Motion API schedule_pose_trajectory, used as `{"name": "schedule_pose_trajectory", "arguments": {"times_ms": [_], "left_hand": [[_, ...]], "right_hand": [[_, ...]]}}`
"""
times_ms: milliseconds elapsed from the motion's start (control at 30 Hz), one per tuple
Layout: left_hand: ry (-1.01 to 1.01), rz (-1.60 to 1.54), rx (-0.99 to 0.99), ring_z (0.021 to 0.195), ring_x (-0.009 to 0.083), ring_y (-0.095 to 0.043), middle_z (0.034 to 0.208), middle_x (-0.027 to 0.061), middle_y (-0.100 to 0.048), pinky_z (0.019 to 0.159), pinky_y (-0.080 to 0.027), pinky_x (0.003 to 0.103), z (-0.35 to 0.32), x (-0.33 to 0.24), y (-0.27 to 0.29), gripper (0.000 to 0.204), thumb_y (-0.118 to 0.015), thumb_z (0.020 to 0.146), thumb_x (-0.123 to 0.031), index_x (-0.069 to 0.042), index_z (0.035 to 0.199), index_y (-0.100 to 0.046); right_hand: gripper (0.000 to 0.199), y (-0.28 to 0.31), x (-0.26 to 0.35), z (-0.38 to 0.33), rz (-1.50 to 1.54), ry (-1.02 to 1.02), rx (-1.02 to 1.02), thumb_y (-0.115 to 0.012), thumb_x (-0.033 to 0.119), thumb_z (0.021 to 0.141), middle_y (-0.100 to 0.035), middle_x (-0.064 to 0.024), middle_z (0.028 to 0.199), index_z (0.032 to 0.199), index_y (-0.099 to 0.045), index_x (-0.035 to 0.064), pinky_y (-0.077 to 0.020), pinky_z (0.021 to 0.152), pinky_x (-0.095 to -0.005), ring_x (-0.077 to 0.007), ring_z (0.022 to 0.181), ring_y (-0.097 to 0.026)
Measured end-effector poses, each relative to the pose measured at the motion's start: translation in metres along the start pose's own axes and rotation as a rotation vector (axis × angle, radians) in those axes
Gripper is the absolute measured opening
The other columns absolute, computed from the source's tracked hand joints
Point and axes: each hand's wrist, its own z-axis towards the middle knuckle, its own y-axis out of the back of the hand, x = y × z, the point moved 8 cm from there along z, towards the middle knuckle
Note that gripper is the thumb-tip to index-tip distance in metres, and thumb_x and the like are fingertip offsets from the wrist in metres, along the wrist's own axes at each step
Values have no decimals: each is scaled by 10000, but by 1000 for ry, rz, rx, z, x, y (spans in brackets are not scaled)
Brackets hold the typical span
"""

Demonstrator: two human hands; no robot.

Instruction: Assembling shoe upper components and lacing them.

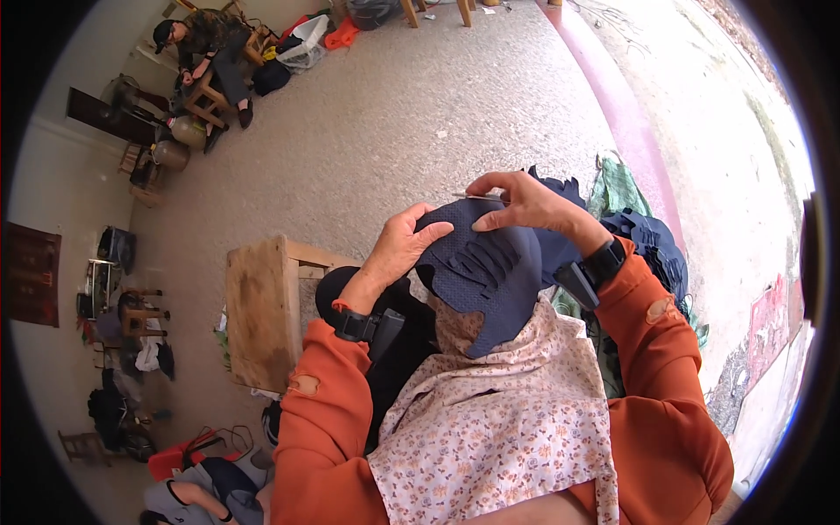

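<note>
A dark blue shoe upper [479, 262], with a textured surface and a row of slits, is held up over my lap. My left hand [395, 249] pinches its upper left edge, thumb on the near face. At the top edge, my right hand [529, 208] grips the same piece between thumb and fingers. Beside the right fingertips shows a thin, light-coloured metal sliver [472, 196]; its kind is too small to make out. The lower end of the upper hangs onto a floral apron [507, 411] over my lap.
More dark blue uppers [652, 254] are heaped at my right, by a green sack [619, 185]. A wooden stool [258, 315] stands at my left. One person [206, 52] sits at the far left; another person [214, 490] is at the lower left.
</note>
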Motion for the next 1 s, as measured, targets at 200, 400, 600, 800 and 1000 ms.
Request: {"name": "schedule_pose_trajectory", "arguments": {"times_ms": [200,400,600,800,1000], "left_hand": [[-297,476,-628,823,126,-545,914,19,-552,710,-455,249,-37,-41,60,394,-706,882,-263,-53,1179,-554],[-250,568,-782,1136,244,-451,1199,127,-458,893,-419,378,-75,-38,47,559,-672,896,-371,-51,1295,-446],[134,-187,-623,1022,180,-574,1153,146,-578,873,-475,290,-70,17,22,659,-769,835,-260,44,1298,-412],[163,-578,-515,954,143,-624,1084,116,-645,840,-507,249,-41,47,18,460,-788,808,-160,29,1152,-548],[-53,-522,-639,928,160,-633,1057,83,-647,856,-514,291,-40,49,17,374,-761,829,-118,-10,1125,-560]], "right_hand": [[274,17,-28,-16,-27,-507,21,-752,254,819,-545,13,624,785,-648,2,-372,500,-283,-88,576,-501],[158,-26,-12,-88,921,-863,-130,-621,189,945,-498,45,610,849,-597,66,-174,339,-216,-22,389,-306],[179,-45,-9,-120,855,-779,-186,-731,162,870,-463,84,568,760,-612,85,-166,380,-208,-4,413,-309],[170,-18,0,-88,804,-749,-459,-738,155,858,-604,39,711,944,-628,58,-297,405,-174,-3,477,-442],[199,-43,-47,-80,1084,-703,-445,-725,49,840,-700,-63,867,999,-608,23,-575,642,-260,-121,733,-683]]}}
